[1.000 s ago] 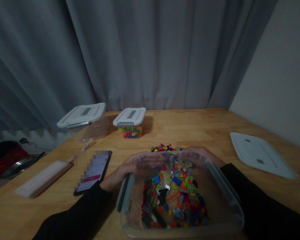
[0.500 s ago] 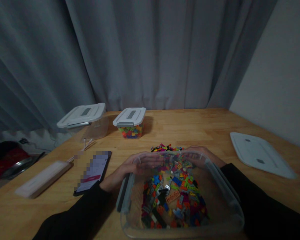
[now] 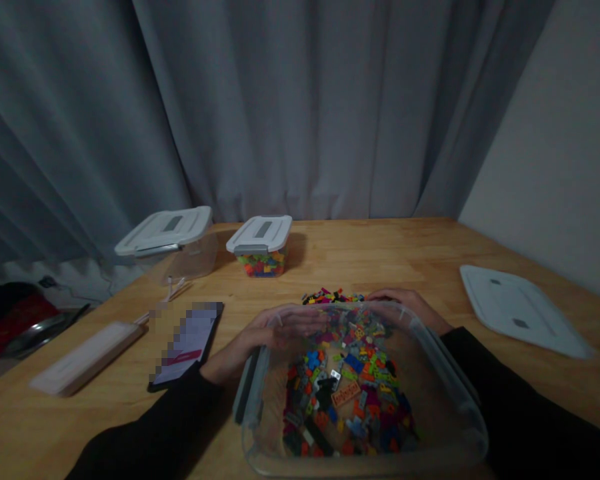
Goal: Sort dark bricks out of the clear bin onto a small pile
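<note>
A large clear plastic bin (image 3: 450, 393) sits on the wooden table in front of me, holding several small coloured bricks (image 3: 347, 393). My left hand (image 3: 270, 331) lies against the bin's far left corner, fingers stretched along its far wall. My right hand (image 3: 405, 303) rests on the bin's far right corner, fingers curved over the rim. A small pile of loose bricks (image 3: 330, 295) lies on the table just beyond the bin, between my hands.
A phone (image 3: 187, 343) and a flat pale case (image 3: 87, 357) lie to the left. Two lidded boxes stand at the back: an empty clear one (image 3: 173, 243) and a smaller one with bricks (image 3: 263, 253). A white lid (image 3: 523, 308) lies at the right.
My right hand has shifted slightly up and outward on the bin's far right rim. The left hand and the bin stay as they were.
</note>
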The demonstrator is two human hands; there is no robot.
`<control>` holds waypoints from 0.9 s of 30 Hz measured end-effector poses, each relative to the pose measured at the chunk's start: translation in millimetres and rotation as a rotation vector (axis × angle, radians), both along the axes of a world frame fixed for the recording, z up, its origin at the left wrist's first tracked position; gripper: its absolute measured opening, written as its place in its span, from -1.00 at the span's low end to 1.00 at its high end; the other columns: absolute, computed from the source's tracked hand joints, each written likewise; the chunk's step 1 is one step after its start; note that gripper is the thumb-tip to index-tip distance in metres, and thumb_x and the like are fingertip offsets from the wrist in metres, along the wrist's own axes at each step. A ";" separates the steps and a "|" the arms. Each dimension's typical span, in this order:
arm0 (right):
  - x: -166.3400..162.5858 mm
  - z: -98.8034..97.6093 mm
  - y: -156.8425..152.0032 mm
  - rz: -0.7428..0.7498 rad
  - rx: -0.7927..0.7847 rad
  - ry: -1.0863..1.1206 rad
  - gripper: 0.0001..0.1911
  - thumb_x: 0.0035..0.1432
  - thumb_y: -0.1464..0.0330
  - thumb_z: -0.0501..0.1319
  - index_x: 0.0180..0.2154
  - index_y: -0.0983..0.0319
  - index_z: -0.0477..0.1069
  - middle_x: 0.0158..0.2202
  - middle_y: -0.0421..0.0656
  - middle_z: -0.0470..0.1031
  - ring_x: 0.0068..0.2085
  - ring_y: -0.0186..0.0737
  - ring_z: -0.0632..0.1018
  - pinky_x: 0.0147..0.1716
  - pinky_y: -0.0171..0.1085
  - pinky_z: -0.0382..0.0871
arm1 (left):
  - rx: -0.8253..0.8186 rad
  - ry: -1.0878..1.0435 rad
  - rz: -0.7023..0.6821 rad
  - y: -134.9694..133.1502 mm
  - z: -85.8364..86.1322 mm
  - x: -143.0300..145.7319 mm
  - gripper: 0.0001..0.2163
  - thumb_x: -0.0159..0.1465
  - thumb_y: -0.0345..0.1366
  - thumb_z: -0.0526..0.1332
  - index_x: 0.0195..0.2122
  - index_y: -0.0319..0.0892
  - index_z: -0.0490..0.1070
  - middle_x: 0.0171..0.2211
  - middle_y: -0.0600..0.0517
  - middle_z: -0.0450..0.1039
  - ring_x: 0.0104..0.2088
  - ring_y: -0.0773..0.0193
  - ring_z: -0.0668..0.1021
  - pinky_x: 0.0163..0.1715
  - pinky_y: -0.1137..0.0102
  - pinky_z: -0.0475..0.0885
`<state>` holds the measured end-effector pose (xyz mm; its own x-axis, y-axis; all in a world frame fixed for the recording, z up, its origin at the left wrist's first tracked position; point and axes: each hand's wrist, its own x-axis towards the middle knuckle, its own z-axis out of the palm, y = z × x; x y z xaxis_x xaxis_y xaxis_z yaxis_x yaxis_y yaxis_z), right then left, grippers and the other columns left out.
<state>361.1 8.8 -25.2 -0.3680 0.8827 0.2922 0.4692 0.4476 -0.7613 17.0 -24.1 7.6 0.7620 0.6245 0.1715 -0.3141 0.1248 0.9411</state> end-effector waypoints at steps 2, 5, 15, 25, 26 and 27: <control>-0.6 0.7 -0.2 -0.019 -0.053 0.090 -0.70 0.12 0.15 0.34 -0.17 0.18 0.60 -0.13 -0.05 0.65 -0.10 0.00 0.63 -0.04 -0.02 0.49 | -0.001 0.007 0.000 -1.0 1.3 0.2 -0.37 0.07 -0.45 0.15 0.24 -0.35 0.33 0.25 -0.29 0.37 0.28 -0.17 0.36 0.33 -0.11 0.05; -1.4 1.7 -0.4 -0.079 -0.137 0.246 -0.66 -0.02 0.15 0.45 -0.22 0.18 0.60 -0.19 -0.09 0.66 -0.15 -0.06 0.63 -0.05 -0.05 0.49 | 0.021 0.012 0.001 -2.9 5.0 1.6 -0.38 0.07 -0.45 0.13 0.23 -0.35 0.34 0.23 -0.29 0.38 0.28 -0.16 0.37 0.32 -0.10 0.06; -5.1 24.7 -14.1 -0.189 -0.374 0.754 -0.65 -0.14 0.24 0.55 -0.28 0.18 0.58 -0.37 -0.23 0.59 -0.39 -0.42 0.54 -0.38 -0.43 0.41 | 0.002 0.021 -0.001 -0.8 1.8 0.0 -0.35 0.04 -0.46 0.14 0.24 -0.36 0.32 0.24 -0.29 0.37 0.29 -0.18 0.35 0.33 -0.11 0.06; 1.4 23.1 -18.5 -0.001 -0.474 0.660 -0.65 -0.10 0.21 0.51 -0.27 0.18 0.51 -0.34 -0.20 0.59 -0.37 -0.33 0.58 -0.33 -0.33 0.49 | 0.027 0.045 0.013 -0.8 5.5 0.2 -0.37 0.04 -0.46 0.14 0.22 -0.35 0.36 0.23 -0.29 0.39 0.27 -0.21 0.37 0.32 -0.10 0.08; 1.6 23.8 -19.3 0.001 -0.470 0.639 -0.65 -0.08 0.20 0.50 -0.26 0.18 0.51 -0.32 -0.19 0.60 -0.36 -0.31 0.58 -0.31 -0.31 0.49 | 0.032 0.050 0.010 -0.5 5.5 -0.1 -0.37 0.05 -0.45 0.15 0.22 -0.34 0.35 0.24 -0.28 0.38 0.28 -0.21 0.37 0.32 -0.11 0.07; 1.7 24.6 -20.1 0.002 -0.468 0.623 -0.66 -0.06 0.20 0.49 -0.25 0.17 0.50 -0.30 -0.19 0.60 -0.34 -0.31 0.59 -0.29 -0.30 0.50 | 0.034 0.051 0.009 -0.2 5.3 -0.4 -0.37 0.05 -0.44 0.15 0.23 -0.34 0.35 0.24 -0.28 0.38 0.28 -0.22 0.36 0.32 -0.12 0.07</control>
